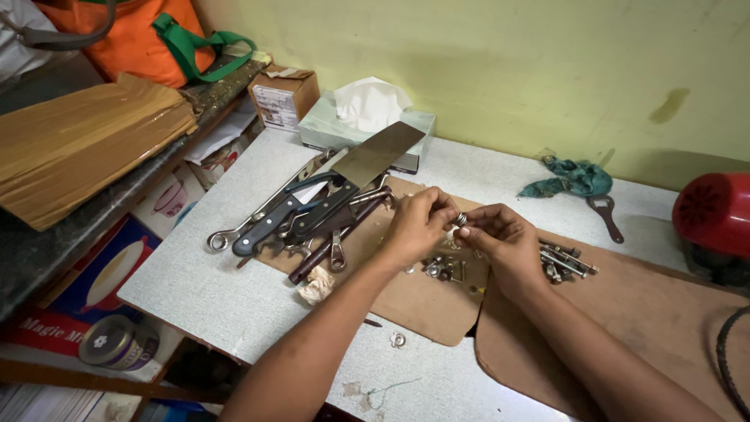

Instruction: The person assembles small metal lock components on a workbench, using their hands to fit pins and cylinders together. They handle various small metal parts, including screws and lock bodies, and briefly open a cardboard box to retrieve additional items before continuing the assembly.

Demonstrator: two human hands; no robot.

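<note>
Both hands — left (418, 223), right (500, 234) — meet, pinching one nut (462, 219) above the surface (234, 289), where we see bolts (566, 262) close by.

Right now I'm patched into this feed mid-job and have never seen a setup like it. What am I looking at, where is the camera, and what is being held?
There is no machine here, just a person's two bare hands. The one picture comes from a camera on that person's head, looking down at a pale table against a yellow-green wall. The left hand and right hand meet over the table and pinch a small metal ring between their fingertips. Below them lie loose nuts and some bolts on brown mats. To the left sits a pile of wrenches with a big cleaver on top. Behind are a tissue box, a teal rag and a red device.
</note>
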